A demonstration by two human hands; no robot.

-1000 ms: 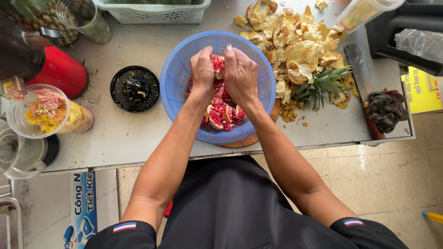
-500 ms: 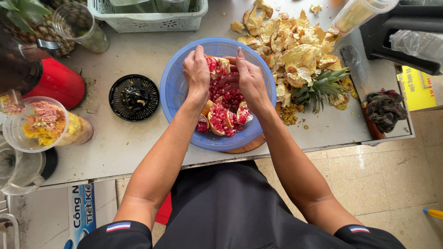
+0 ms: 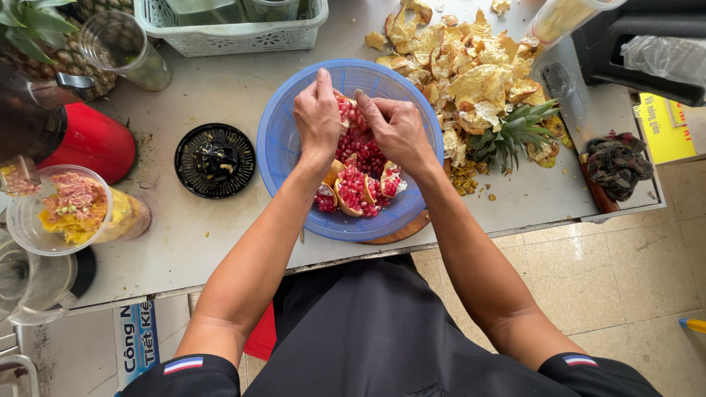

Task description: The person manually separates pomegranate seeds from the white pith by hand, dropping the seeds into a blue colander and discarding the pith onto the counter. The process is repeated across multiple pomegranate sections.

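A blue plastic colander (image 3: 287, 140) sits at the table's near edge on a wooden board. Inside it lie red pomegranate pieces (image 3: 359, 190) with loose seeds. My left hand (image 3: 318, 116) and my right hand (image 3: 393, 126) are both over the colander, gripping a pomegranate chunk (image 3: 350, 116) between them, fingers pressed on it from either side. Most of that chunk is hidden by my fingers.
A heap of yellow fruit peel (image 3: 463, 70) and a pineapple crown (image 3: 515, 132) lie right of the colander. Left are a black round strainer lid (image 3: 215, 160), a red jug (image 3: 88, 140), cups with fruit pulp (image 3: 73, 209), a whole pineapple (image 3: 44, 44). A pale basket (image 3: 235, 26) stands behind.
My hands have shifted a little toward the far side of the colander and opened apart on the chunk. More pomegranate pieces show near the front rim.
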